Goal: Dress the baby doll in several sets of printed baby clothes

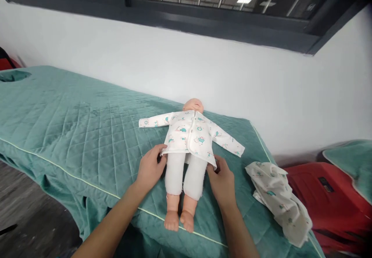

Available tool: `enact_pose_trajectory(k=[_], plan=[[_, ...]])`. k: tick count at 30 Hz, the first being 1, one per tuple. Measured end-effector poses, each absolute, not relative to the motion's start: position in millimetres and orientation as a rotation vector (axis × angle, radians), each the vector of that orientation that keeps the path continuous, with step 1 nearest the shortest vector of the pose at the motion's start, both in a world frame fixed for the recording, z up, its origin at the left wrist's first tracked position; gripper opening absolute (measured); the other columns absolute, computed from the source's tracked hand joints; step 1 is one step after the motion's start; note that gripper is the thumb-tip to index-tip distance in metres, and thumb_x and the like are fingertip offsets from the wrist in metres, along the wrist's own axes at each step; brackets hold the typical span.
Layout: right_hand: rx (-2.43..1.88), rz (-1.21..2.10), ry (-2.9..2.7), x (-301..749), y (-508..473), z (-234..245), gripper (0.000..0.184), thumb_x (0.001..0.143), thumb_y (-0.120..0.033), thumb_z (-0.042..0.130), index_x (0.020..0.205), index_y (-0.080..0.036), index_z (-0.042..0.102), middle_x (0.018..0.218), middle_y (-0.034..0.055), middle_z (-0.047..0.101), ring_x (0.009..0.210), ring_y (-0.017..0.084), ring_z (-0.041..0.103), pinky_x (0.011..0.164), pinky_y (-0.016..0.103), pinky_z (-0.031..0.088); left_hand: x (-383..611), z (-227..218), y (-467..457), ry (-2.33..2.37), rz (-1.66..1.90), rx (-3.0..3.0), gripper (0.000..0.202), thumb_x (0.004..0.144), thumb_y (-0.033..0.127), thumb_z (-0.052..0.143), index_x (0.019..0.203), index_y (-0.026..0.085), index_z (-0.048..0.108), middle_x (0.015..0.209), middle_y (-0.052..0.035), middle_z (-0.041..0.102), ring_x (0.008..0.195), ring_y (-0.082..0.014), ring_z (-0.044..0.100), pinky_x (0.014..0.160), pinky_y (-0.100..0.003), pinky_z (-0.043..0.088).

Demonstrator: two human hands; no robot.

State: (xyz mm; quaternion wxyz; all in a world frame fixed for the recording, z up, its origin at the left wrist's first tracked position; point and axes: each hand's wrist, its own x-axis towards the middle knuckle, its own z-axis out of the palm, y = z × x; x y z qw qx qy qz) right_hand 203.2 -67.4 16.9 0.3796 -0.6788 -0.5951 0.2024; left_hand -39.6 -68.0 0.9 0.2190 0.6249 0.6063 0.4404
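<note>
A baby doll (194, 178) lies on its back on the green quilted bed cover (101, 130), its feet toward me. It wears a white printed jacket (190, 134), buttoned down the front, with both sleeves spread out to the sides. White cloth covers its legs down to the lower shins, and the feet are bare. My left hand (151, 165) pinches the jacket's lower left corner beside the doll's hip. At the lower right corner, my right hand (222, 178) grips the hem between thumb and fingers.
A crumpled white printed garment (279, 202) lies at the bed's right edge. Beyond it stands a red plastic chair or stool (316, 192) with green cloth on it. The white wall (130, 49) and a barred window (217, 14) rise behind the bed.
</note>
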Motion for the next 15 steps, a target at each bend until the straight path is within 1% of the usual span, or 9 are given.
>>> enact_pose_trajectory(k=[2,4,6,8,10,12,14,15], plan=[[-1.811,0.500,-1.526,203,-75,18,0.035,0.085,-0.040,0.054,0.115,-0.023,0.061,0.078,-0.0009,0.068,0.068,0.019,0.060,0.065,0.030,0.044,-42,0,-70,1.716,1.250,1.690,0.028,0.088,0.021,0.049,0.114,0.025,0.059,0.105,-0.0024,0.070,0.092,-0.0199,0.064,0.084,-0.035,0.049],[-1.886,0.479,-1.557,201,-83,20,0.037,0.085,-0.040,0.053,0.117,-0.024,0.060,0.071,-0.0027,0.064,0.064,0.019,0.059,0.061,0.029,0.040,-42,0,-71,1.786,1.228,1.679,0.028,0.086,0.019,0.050,0.111,0.024,0.060,0.099,-0.0020,0.069,0.089,-0.0202,0.063,0.081,-0.036,0.048],[-1.940,0.477,-1.603,202,-88,22,0.038,0.085,-0.038,0.052,0.121,-0.024,0.058,0.069,-0.0032,0.062,0.062,0.019,0.059,0.059,0.029,0.038,-42,0,-72,1.860,1.189,1.706,0.024,0.083,0.018,0.051,0.104,0.023,0.061,0.093,-0.0024,0.068,0.086,-0.0215,0.061,0.080,-0.037,0.047],[-1.915,0.540,-1.637,207,-89,23,0.040,0.084,-0.035,0.053,0.123,-0.024,0.057,0.070,-0.0030,0.063,0.063,0.020,0.059,0.061,0.031,0.040,-43,-1,-73,1.902,1.165,1.739,0.019,0.081,0.017,0.052,0.096,0.022,0.063,0.089,-0.0032,0.067,0.086,-0.0228,0.060,0.080,-0.038,0.046],[-1.779,0.672,-1.553,219,-83,21,0.042,0.081,-0.034,0.058,0.121,-0.023,0.059,0.078,-0.0006,0.066,0.072,0.021,0.063,0.070,0.034,0.046,-45,-2,-74,1.870,1.213,1.707,0.016,0.081,0.018,0.052,0.092,0.021,0.063,0.090,-0.0037,0.066,0.088,-0.0230,0.059,0.081,-0.038,0.045],[-1.566,0.880,-1.333,233,-72,19,0.042,0.076,-0.034,0.065,0.117,-0.023,0.061,0.100,0.0038,0.070,0.093,0.024,0.066,0.086,0.038,0.050,-49,-2,-73,1.771,1.336,1.577,0.017,0.082,0.018,0.051,0.095,0.021,0.063,0.095,-0.0040,0.067,0.092,-0.0219,0.060,0.085,-0.038,0.046],[-1.336,1.108,-1.081,244,-55,17,0.039,0.072,-0.033,0.069,0.110,-0.023,0.065,0.117,0.0066,0.069,0.111,0.026,0.064,0.099,0.042,0.049,-52,-1,-67,1.632,1.447,1.397,0.019,0.084,0.020,0.053,0.100,0.021,0.063,0.104,-0.0047,0.067,0.100,-0.0211,0.061,0.092,-0.037,0.046],[-1.222,1.196,-0.999,247,-45,16,0.035,0.072,-0.032,0.070,0.106,-0.023,0.066,0.119,0.0071,0.069,0.115,0.026,0.063,0.102,0.043,0.048,-52,1,-61,1.561,1.471,1.304,0.020,0.085,0.023,0.055,0.102,0.021,0.063,0.109,-0.0053,0.068,0.104,-0.0212,0.061,0.096,-0.037,0.045]])
